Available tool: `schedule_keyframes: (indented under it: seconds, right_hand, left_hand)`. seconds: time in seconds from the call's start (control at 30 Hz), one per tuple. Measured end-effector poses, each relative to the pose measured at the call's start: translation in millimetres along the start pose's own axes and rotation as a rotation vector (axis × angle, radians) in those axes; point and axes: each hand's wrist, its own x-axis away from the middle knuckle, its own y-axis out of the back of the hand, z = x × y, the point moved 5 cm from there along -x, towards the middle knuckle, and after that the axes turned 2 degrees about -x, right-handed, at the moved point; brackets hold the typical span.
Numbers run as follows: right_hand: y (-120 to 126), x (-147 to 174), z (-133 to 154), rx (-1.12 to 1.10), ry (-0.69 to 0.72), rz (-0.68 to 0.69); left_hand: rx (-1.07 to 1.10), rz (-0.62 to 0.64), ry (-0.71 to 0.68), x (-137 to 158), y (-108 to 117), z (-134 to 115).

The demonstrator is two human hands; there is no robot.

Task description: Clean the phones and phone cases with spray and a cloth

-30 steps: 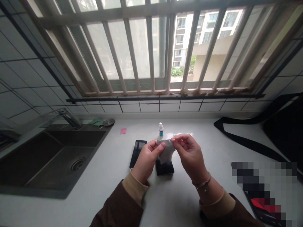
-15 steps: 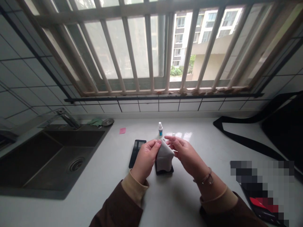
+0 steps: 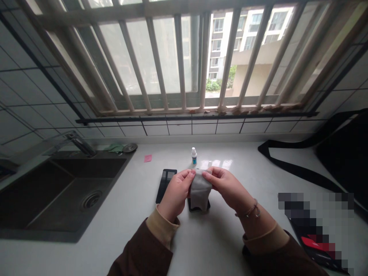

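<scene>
A small grey cloth (image 3: 200, 191) hangs between my two hands. My left hand (image 3: 176, 192) pinches its upper left corner between thumb and fingers. At the upper right corner my right hand (image 3: 227, 184) grips it the same way. Beneath the cloth lies a dark flat object (image 3: 195, 209), mostly hidden, with only its near edge showing. Beside my left hand a black phone-like slab (image 3: 164, 188) rests on the counter, partly covered by the hand. A small white dropper bottle (image 3: 194, 156) with a blue label stands upright just beyond the cloth.
A pink slip (image 3: 147, 158) lies on the white counter (image 3: 138, 237). At the left is a dark sink (image 3: 66, 191) with a faucet (image 3: 82, 143), a green cloth (image 3: 114, 148) and a metal strainer (image 3: 130, 147). A black strap (image 3: 301, 174) and bag (image 3: 345, 149) occupy the right.
My right hand has closed on the cloth's upper right corner, where its fingers were loose before. The cloth's top edge is now stretched between both hands.
</scene>
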Motion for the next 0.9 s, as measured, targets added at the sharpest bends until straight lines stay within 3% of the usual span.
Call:
schedule_keyframes:
  seconds: [0.4,0.73,0.9]
  right_hand:
    - [12.1,-3.3,2.0,-0.066,0.065,-0.235]
    - [12.7,-1.8,5.2,-0.021,0.065,-0.302]
    - [13.8,-2.7,2.0,-0.015,0.066,-0.295]
  left_hand:
    - [-0.053,0.255,0.225,8.9,-11.8,7.3]
    - [-0.043,0.293,0.277,11.7,-14.4,7.6]
    - [-0.129,0.232,0.285,9.8,-10.4,10.4]
